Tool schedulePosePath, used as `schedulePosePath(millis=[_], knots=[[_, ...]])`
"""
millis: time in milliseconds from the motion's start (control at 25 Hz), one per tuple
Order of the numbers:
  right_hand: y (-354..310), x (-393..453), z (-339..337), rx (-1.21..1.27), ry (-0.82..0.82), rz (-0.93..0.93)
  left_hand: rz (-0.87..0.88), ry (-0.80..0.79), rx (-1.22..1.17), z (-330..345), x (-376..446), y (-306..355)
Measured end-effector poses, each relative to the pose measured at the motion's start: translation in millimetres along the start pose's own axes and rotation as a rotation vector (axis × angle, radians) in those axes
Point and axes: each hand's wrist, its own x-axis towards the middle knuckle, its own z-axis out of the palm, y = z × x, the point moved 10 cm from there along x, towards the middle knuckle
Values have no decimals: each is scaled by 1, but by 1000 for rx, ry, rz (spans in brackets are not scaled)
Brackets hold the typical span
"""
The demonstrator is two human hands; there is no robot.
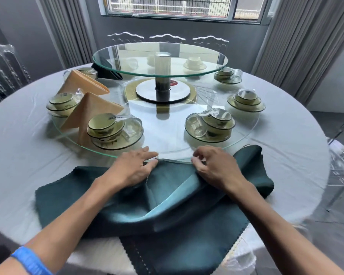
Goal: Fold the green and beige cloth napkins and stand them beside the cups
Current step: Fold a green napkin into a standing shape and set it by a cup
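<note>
A dark green napkin (167, 197) lies rumpled on the near part of the round table, with more green cloth (177, 253) hanging over the front edge. My left hand (134, 166) presses flat on the napkin's far edge, fingers spread. My right hand (214, 165) pinches a raised fold of the same napkin. Two beige napkins (95, 110) (80, 82) stand folded in peaks on the left beside wrapped cup sets (109, 132). Another folded green napkin (105, 72) stands at the far left under the upper glass.
A large glass turntable (167, 147) carries several wrapped cup-and-bowl sets (210, 126), with a smaller raised glass tier (159, 58) on a metal post at the centre. A white tablecloth (28, 155) covers the table. Clear chairs (341, 165) stand at the right and the back.
</note>
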Motion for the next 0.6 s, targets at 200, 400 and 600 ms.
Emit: schedulePosePath(millis=[200, 400, 600], knots=[[17, -4, 12, -66, -169, 111, -79, -4, -49, -9, -17, -37], [13, -8, 28, 175, -338, -21, -121, 34, -102, -16, -22, -65], [1, -22, 31, 388, -376, -196, -148, 87, -141, -20, -24, -85]])
